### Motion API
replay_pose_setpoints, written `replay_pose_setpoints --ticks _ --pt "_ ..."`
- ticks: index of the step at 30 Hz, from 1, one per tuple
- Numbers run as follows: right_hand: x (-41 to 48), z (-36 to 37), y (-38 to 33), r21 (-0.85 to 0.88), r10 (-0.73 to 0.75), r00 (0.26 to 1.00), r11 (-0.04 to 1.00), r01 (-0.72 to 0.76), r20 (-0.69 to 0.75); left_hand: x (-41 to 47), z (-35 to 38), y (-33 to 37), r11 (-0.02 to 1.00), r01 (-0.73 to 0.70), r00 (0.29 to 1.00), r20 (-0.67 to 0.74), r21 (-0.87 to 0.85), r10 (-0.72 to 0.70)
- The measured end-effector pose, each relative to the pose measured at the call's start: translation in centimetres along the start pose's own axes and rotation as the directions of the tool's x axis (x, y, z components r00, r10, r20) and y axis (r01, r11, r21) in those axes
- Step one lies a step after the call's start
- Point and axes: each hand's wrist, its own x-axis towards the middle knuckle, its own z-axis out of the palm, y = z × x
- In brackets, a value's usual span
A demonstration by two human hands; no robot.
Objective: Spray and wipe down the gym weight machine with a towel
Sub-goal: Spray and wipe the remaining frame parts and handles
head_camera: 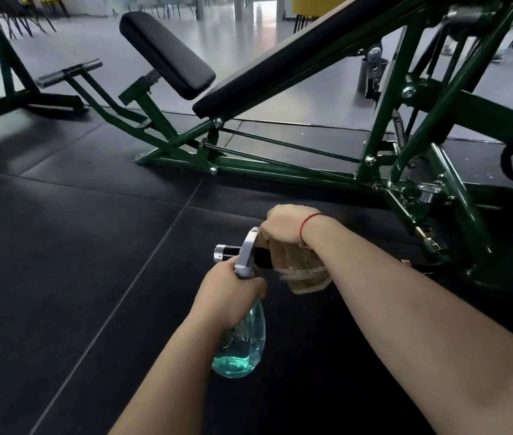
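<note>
Low in the middle of the frame, the left hand wraps its fingers round the neck of a spray bottle, just under the silver collar. The bottle is clear and holds teal liquid pooled in its bottom. It hangs upright above the black floor mats, and its silver and black spray head points toward the left of the frame.

The right hand sits directly above, fingers curled down over the rear of the spray head. It clutches a tan towel, which bunches under the palm and hangs just right of the bottle's neck. Whether the fingers also press the spray head itself cannot be told. The 2 hands are close together, 1 above the other, both clamped on something. A thin red bracelet circles the right wrist.

The weight machine fills the upper and right parts of the frame, well apart from both hands. Its frame is dark green tubing bolted to a base rail that runs along the floor. A short black seat pad tilts up at upper centre-left, and a long black back pad slopes up toward the upper right. A coil spring hangs among the struts at right.

A second green frame stands at upper left. Yellow chairs show blurred along the top edge.
</note>
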Motion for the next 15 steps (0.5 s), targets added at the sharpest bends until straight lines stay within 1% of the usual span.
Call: replay_pose_setpoints --ticks 2,5,7,9,12,15 --pt "0.9 0.2 -1.0 0.083 -0.078 0.997 0.994 0.076 0.019 0.1 -0.4 0.2 1.0 0.01 1.0 -0.002 -0.021 -0.01" --pt "0.7 0.3 -0.9 0.145 -0.182 0.983 0.974 0.177 0.026 0.2 -0.9 0.1 0.998 0.018 0.999 -0.05 -0.057 -0.021" --pt "0.0 0.1 0.3 0.225 -0.176 0.984 0.96 0.168 0.016 0.1 -1.1 0.2 0.999 0.019 0.998 -0.053 -0.05 -0.022" --pt "-0.9 -0.2 1.2 0.258 -0.145 0.989 0.956 0.138 0.01 0.0 -1.2 0.3 0.999 0.03 0.999 -0.027 -0.033 -0.031" --pt "-3.0 -0.7 1.9 0.229 -0.125 0.992 0.965 0.125 -0.016 -0.2 -1.4 0.2 0.998 0.038 0.999 0.007 -0.051 -0.038" --pt "-5.8 -0.4 2.7 0.104 -0.109 0.989 0.987 0.119 -0.101 -0.1 -1.4 0.1 0.996 0.032 0.999 0.03 -0.088 -0.029"
